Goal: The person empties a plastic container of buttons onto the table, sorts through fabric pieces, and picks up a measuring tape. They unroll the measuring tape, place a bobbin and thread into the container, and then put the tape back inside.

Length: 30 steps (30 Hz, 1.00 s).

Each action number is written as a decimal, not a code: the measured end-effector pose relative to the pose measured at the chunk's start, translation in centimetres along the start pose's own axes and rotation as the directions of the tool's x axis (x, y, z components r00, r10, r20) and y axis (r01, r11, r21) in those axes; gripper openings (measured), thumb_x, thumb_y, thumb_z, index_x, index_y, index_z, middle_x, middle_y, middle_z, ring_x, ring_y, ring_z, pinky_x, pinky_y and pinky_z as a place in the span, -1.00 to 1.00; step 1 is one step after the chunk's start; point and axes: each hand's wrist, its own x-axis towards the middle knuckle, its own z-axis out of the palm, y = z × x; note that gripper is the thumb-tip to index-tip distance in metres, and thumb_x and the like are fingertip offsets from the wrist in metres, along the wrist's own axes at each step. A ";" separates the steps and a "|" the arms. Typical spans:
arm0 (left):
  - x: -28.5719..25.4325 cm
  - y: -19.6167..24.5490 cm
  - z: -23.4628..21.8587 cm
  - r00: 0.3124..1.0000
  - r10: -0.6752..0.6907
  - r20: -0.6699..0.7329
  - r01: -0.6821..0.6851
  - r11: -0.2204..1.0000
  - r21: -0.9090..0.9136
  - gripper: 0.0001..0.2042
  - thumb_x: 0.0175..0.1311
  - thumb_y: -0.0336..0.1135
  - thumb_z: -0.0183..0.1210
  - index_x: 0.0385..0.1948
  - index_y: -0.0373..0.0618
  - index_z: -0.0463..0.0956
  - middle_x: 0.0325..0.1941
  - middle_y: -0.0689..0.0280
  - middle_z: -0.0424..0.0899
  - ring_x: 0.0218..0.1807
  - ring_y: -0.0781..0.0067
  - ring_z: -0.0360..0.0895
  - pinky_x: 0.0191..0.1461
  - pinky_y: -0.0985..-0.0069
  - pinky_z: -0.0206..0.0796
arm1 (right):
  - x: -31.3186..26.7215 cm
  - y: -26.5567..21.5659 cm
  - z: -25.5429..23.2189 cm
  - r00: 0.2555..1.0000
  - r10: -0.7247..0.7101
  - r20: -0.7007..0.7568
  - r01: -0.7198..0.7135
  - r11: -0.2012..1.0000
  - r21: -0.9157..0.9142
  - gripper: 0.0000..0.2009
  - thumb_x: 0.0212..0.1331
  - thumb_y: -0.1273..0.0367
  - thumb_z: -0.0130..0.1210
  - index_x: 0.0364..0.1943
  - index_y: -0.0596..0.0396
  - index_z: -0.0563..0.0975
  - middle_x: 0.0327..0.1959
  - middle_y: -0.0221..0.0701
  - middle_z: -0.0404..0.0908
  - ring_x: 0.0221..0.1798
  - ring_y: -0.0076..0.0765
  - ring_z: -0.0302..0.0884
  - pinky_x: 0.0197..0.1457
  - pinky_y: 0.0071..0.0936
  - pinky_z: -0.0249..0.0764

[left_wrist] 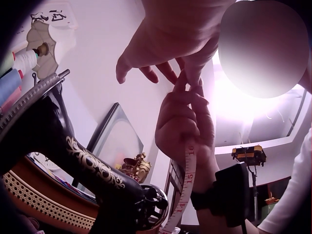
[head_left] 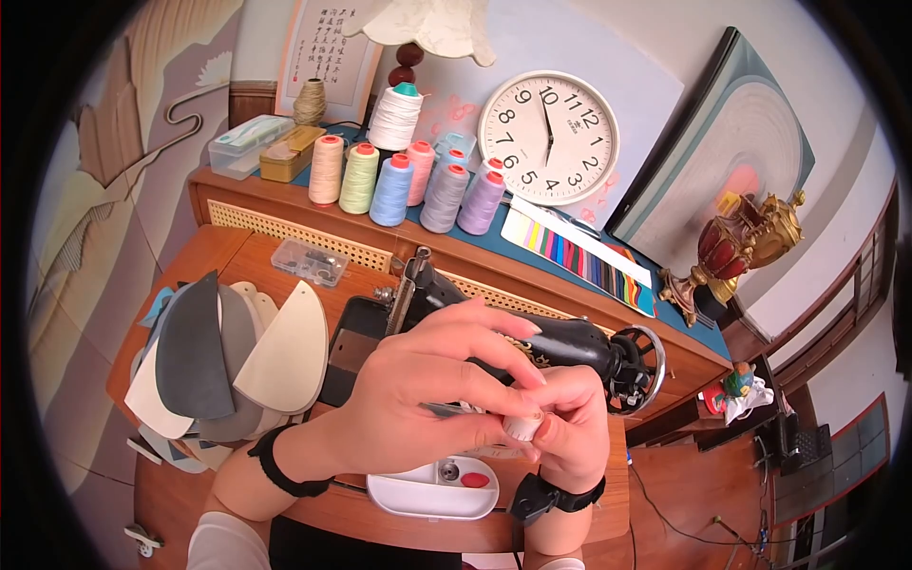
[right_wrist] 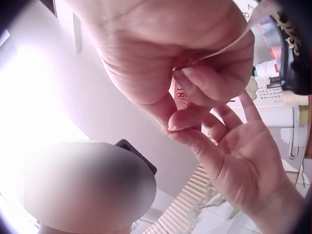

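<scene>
Above the sewing machine, both hands meet fingertip to fingertip over a white tape measure point(head_left: 521, 427) with red numbers. My right hand point(head_left: 578, 413) grips the tape in curled fingers, its thumb against a small bent part. From that fist a length of tape measure point(left_wrist: 189, 183) hangs down in the left wrist view. My left hand point(head_left: 427, 385) pinches the tape with thumb and index finger at the right fingertips, the other fingers spread. In the right wrist view a numbered piece of tape measure point(right_wrist: 181, 97) shows between the right hand's fingers; the rest is hidden in the palm.
The black sewing machine point(head_left: 560, 347) stands right behind the hands, with its handwheel point(head_left: 651, 370) at the right. Leather-like pieces point(head_left: 195, 356) are piled at left. A white tray point(head_left: 408, 494) lies below the hands. Thread spools point(head_left: 391, 190) and a clock point(head_left: 549, 138) stand on the back shelf.
</scene>
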 end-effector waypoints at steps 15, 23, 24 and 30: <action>0.2 1.1 -0.3 0.999 0.040 -0.008 -0.031 0.875 0.484 -0.82 -0.12 -0.46 0.37 -0.44 0.07 0.65 -0.30 0.50 0.68 -0.02 0.36 0.57 0.41 -0.10 -0.10 | 0.4 -0.5 1.5 0.938 -0.284 -0.199 0.108 0.786 -0.609 -0.82 -0.03 0.58 0.30 -0.28 0.26 0.65 -0.40 -0.31 0.66 -0.37 -0.57 0.57 -0.34 -0.69 0.42; 0.4 0.8 -0.9 0.998 -0.053 0.042 0.046 0.986 0.160 -0.79 -0.09 -0.50 0.39 -0.41 0.08 0.67 -0.29 0.43 0.69 0.04 0.27 0.56 0.42 -0.02 -0.09 | 0.0 -0.8 0.8 0.976 -0.172 -0.134 0.110 0.918 -0.380 -0.82 0.04 0.57 0.24 -0.23 0.28 0.64 -0.38 -0.27 0.66 -0.42 -0.56 0.57 -0.40 -0.69 0.46; 0.3 0.6 -0.8 0.997 -0.051 0.049 0.045 0.993 0.108 -0.79 -0.09 -0.50 0.39 -0.41 0.09 0.67 -0.28 0.42 0.68 0.05 0.27 0.55 0.42 -0.03 -0.10 | -0.1 -0.9 0.9 0.984 -0.117 -0.137 0.067 0.944 -0.322 -0.83 0.05 0.57 0.23 -0.23 0.28 0.64 -0.37 -0.27 0.66 -0.42 -0.57 0.57 -0.43 -0.70 0.45; 0.2 0.6 -0.3 0.999 -0.027 0.022 0.022 0.980 0.197 -0.80 -0.10 -0.48 0.38 -0.43 0.11 0.66 -0.26 0.45 0.62 0.04 0.30 0.54 0.40 -0.10 -0.10 | 0.2 -1.2 1.5 0.985 -0.040 -0.168 -0.001 0.972 -0.234 -0.83 0.08 0.54 0.23 -0.21 0.27 0.63 -0.36 -0.31 0.65 -0.41 -0.62 0.55 -0.44 -0.73 0.45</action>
